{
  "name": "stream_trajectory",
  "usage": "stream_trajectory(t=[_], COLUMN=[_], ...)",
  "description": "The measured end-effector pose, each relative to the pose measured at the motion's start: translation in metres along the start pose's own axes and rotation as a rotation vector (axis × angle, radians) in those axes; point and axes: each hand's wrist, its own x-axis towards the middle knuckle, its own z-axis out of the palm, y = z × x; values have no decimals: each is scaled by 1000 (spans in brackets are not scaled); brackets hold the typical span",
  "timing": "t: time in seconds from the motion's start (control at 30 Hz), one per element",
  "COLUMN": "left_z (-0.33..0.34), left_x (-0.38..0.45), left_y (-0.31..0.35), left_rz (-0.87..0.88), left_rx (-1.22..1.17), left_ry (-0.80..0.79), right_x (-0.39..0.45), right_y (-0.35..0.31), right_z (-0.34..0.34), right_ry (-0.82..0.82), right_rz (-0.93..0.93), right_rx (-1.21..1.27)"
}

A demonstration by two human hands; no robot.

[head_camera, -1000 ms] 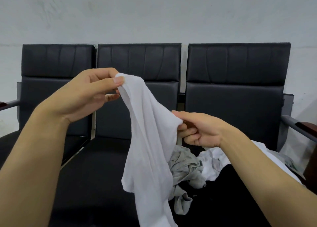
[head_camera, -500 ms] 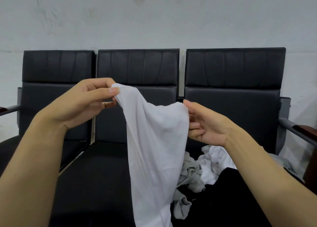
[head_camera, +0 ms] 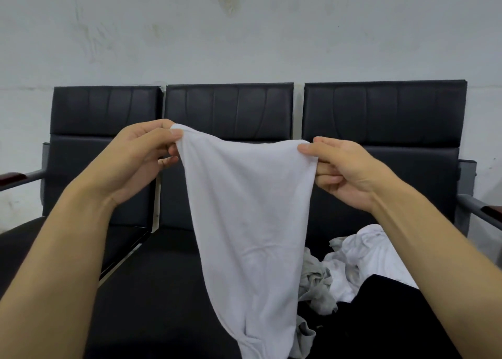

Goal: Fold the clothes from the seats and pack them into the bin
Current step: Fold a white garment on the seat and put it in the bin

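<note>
A white garment [head_camera: 250,223] hangs in front of me, stretched between both hands over the middle seat. My left hand [head_camera: 141,157] pinches its top left corner. My right hand [head_camera: 339,168] pinches the top right corner at about the same height. The cloth's lower end drops out of the frame at the bottom. On the right seat lies a heap of clothes: a grey piece [head_camera: 316,285], a white piece [head_camera: 364,261] and a black one [head_camera: 380,318]. No bin is in view.
Three black padded seats [head_camera: 152,290] stand in a row against a pale wall [head_camera: 244,33]. Metal armrests with dark wooden tops stick out at the far left [head_camera: 16,178] and far right [head_camera: 483,212].
My right hand rose and moved right while my left stayed near its place, so the bunched cloth's top edge is now spread wide and level between them.
</note>
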Motion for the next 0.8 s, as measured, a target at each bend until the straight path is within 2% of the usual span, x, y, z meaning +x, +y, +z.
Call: stream_trajectory(t=[0.13, 0.3, 0.4, 0.47, 0.67, 0.8], left_z=[-8, -24, -31, -40, -65, -68], left_x=[13, 58, 78, 84, 83, 72], left_y=[12, 30, 24, 14, 11, 30], left_rz=[1, -18, -76, -97, 36, 98], left_rx=[20, 102, 287, 444, 595, 671], left_ry=[-6, 112, 134, 125, 204, 209], right_x=[16, 65, 87, 94, 116, 115], right_y=[-23, -58, -60, -55, -50, -52], right_z=[7, 7, 7, 11, 21, 29], right_ry=[-21, -28, -40, -8, 79, 59], right_rz=[-52, -110, -13, -15, -192, -247], right_rx=[-105, -513, -719, -802, -677, -543])
